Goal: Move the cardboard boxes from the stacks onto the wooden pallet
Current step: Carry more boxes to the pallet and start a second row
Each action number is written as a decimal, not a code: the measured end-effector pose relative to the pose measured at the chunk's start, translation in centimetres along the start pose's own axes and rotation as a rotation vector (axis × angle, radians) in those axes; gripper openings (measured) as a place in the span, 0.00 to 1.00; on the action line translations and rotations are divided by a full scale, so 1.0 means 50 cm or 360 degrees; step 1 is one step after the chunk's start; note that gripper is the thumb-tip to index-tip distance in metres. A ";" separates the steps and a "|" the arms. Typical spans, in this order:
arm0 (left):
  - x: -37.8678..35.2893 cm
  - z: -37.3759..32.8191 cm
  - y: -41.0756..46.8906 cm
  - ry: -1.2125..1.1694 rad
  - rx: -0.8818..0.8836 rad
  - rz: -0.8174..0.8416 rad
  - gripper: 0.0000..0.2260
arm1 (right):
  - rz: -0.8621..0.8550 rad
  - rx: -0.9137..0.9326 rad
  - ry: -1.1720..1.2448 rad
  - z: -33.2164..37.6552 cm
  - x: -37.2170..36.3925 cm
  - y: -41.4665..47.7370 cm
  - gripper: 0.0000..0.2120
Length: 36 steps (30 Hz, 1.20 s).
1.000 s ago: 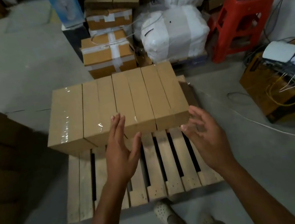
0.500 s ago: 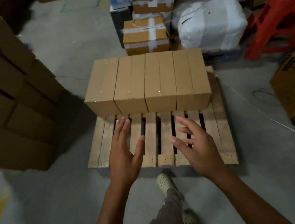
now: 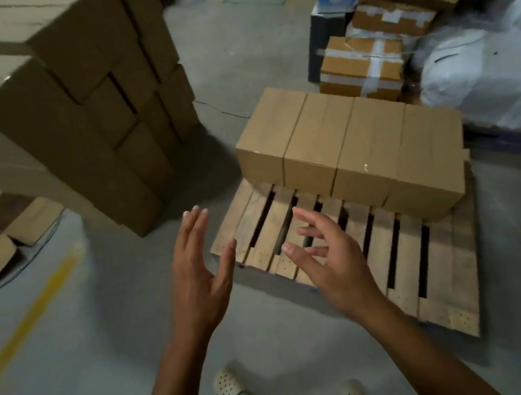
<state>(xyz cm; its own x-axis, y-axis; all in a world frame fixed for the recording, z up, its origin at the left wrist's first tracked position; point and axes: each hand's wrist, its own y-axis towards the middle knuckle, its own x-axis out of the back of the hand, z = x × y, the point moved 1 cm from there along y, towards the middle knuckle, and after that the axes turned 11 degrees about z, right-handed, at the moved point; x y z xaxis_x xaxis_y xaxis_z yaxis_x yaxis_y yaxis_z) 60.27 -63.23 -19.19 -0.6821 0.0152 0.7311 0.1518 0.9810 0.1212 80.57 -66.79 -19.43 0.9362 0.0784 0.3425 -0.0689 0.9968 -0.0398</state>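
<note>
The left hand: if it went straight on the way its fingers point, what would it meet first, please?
Probably the stack of boxes, near its right edge; the open left hand points forward over floor toward it. Depth is unclear, so it could slip just past.

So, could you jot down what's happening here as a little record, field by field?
Place: indoors, concrete floor
Pallet: wooden pallet, near half bare
On pallet: four cardboard boxes in a row along the far edge
Stacks: tall cardboard stacks on the left
Left hand: open, empty, over the floor beside the pallet
Right hand: open, empty, over the pallet's near corner
Beyond: taped box, white sacks
</note>
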 end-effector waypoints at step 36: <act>0.740 0.663 0.780 0.0294 0.0207 -0.0560 0.26 | 0.0236 0.0523 0.0022 0.495 -0.630 1.111 0.25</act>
<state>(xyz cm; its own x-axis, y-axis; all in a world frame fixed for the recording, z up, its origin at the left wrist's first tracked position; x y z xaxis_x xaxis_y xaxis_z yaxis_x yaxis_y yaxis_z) 17.23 -17.97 -9.65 -0.5344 -0.3489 0.7699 -0.1676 0.9365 0.3080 38.71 -13.56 -9.23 0.9123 0.2245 0.3425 -0.3091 0.9261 0.2165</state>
